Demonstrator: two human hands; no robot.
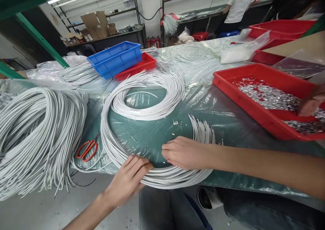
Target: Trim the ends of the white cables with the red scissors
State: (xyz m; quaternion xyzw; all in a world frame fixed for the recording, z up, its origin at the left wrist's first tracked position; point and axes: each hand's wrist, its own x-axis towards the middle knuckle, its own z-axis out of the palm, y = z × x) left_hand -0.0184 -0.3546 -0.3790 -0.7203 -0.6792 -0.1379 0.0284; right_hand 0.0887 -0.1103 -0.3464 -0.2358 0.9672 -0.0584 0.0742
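Observation:
A bundle of white cables [111, 135] lies curved in an open loop on the green table, its cut ends [203, 128] fanned out at the right. My left hand [133, 172] is closed around the bundle at the table's front edge. Just right of it, my right hand [185, 152] lies across the bundle with fingers curled in; whatever they pinch is hidden. Behind sits a round coil of white cables [152, 111], touching or overlapping the bundle. Orange-handled scissors [87, 149] rest left of the bundle.
A large heap of grey-white cables [43, 138] hangs over the front edge at left. Blue trays [116, 59] and a red tray [147, 63] stand behind. At right, another person's hand [311, 101] reaches into a red tray [243, 111] of small shiny metal pieces [269, 96].

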